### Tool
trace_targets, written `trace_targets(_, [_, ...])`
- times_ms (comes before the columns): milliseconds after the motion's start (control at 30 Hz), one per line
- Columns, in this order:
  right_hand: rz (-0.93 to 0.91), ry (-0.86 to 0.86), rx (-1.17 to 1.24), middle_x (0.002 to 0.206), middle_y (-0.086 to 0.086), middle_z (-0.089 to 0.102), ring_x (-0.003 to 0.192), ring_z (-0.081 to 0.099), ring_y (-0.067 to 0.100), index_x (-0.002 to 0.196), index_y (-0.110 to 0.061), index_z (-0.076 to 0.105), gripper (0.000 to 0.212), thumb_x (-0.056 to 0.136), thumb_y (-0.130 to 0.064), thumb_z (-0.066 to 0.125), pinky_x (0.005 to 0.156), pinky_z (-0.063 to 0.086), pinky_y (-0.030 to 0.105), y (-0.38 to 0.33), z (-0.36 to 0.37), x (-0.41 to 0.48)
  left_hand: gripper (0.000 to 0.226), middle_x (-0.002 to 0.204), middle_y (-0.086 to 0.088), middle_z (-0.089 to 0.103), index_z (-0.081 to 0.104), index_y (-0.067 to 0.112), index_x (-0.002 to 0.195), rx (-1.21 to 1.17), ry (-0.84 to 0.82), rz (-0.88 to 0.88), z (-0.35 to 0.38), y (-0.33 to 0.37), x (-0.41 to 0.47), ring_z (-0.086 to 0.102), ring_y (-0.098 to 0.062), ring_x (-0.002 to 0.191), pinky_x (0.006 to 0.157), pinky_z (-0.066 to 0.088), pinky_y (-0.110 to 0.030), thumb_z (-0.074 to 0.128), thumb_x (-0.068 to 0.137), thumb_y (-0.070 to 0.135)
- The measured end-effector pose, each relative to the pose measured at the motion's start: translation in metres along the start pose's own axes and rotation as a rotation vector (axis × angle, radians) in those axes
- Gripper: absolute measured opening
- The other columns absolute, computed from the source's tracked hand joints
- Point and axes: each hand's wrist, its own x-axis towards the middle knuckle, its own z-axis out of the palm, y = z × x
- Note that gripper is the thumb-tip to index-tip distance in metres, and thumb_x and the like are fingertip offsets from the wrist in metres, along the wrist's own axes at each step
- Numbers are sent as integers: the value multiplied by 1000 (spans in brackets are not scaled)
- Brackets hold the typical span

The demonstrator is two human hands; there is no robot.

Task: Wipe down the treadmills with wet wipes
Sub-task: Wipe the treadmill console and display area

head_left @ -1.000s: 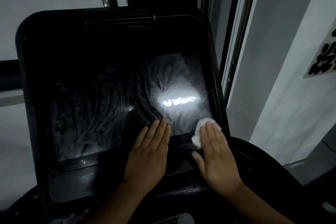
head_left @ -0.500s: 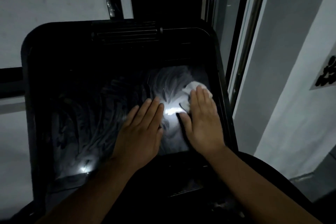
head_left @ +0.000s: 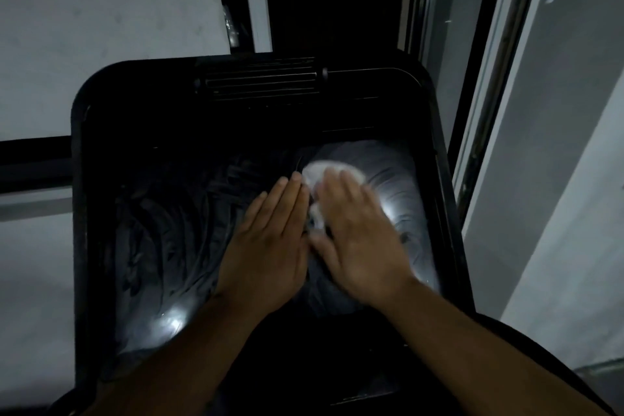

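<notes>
dim grey walls flank the black treadmill console, on whose streaked screen the right hand - fingers flat, pressing the wet wipe - has swept up from the lower right corner to just beside the flat, open-fingered left hand, so the right half looks nearly covered.

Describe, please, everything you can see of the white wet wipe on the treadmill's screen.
The white, crumpled wet wipe is a soft bunched wad, blurred in this view. It lies against the glossy black treadmill screen, in its upper right part, where wet streaks show. The right hand presses on it with straight fingers and covers most of it; only its top edge and a strip on the thumb side show. The left hand lies flat just beside it; contact cannot be told.
</notes>
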Motion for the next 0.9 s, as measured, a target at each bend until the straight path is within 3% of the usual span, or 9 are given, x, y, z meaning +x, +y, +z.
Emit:
trace_targets(67, [-186, -89, -35, 167, 7, 19, 156, 9, 21, 159, -12, 27, 69, 102, -50, 39, 125, 13, 41, 3, 1, -44, 61, 166, -15, 23, 31, 0, 155, -16, -4, -11, 0, 0, -1, 21, -26, 154, 124, 23, -45, 35, 102, 29])
trace_targets(133, [-206, -82, -68, 166, 6, 19, 155, 11, 21, 158, -13, 27, 69, 102, -51, 39, 124, 18, 42, 33, -5, -58, 61, 166, -14, 22, 32, 1, 156, -14, -11, -19, 1, 0, -1, 20, -26, 154, 124, 23, -45, 37, 102, 29])
trace_targets(300, [211, 60, -41, 166, 16, 15, 156, 7, 27, 158, -3, 23, 77, 103, -57, 27, 126, 11, 45, 35, -13, 10, 62, 165, -15, 25, 35, 0, 154, -7, -17, -28, -2, 2, 1, 24, -27, 153, 123, 25, -47, 44, 100, 28])
trace_targets(467, [-197, -111, -90, 167, 14, 16, 155, 12, 29, 157, -4, 27, 79, 99, -57, 42, 126, 9, 43, -1, 11, -109, 61, 165, -15, 24, 31, 0, 155, -5, -25, -49, 0, 13, -39, 25, -28, 153, 124, 19, -44, 37, 102, 30])
trace_targets(533, [-190, -108, -142, 168, 10, 13, 154, 17, 29, 157, -7, 29, 77, 100, -57, 39, 124, 12, 43, 19, 8, -141, 61, 165, -15, 26, 33, 0, 154, -9, -33, -56, -1, 22, -68, 26, -28, 152, 124, 19, -43, 37, 102, 32])
trace_targets(667, [141, -29, -26, 167, 16, 14, 156, 6, 29, 157, -2, 23, 78, 103, -57, 32, 124, 12, 46, 12, 4, -114, 62, 165, -17, 25, 31, -1, 154, -14, -77, -105, -3, 44, -97, 24, -30, 153, 123, 21, -47, 36, 102, 33])
trace_targets(700, [140, -49, 10, 167, 18, 13, 156, 4, 30, 157, -1, 22, 80, 102, -58, 33, 125, 10, 46, -2, 7, -118, 63, 165, -17, 24, 29, 0, 155, -20, -89, -123, -3, 48, -101, 23, -31, 153, 123, 20, -47, 35, 103, 33])
trace_targets(833, [-202, -165, -76, 163, 17, 26, 154, 13, 31, 154, -2, 35, 74, 102, -55, 36, 121, 20, 46, -10, 24, -205, 64, 166, -16, 21, 24, 2, 157, -43, -127, -109, -3, 62, -131, 23, -31, 153, 122, 22, -49, 36, 102, 33])
trace_targets(900, [-155, -140, -105, 163, 16, 26, 153, 19, 30, 152, -3, 40, 72, 100, -53, 40, 122, 19, 43, 12, 19, -220, 65, 166, -15, 21, 24, 3, 157, -39, -157, -99, -6, 70, -151, 23, -31, 153, 122, 22, -49, 36, 102, 34])
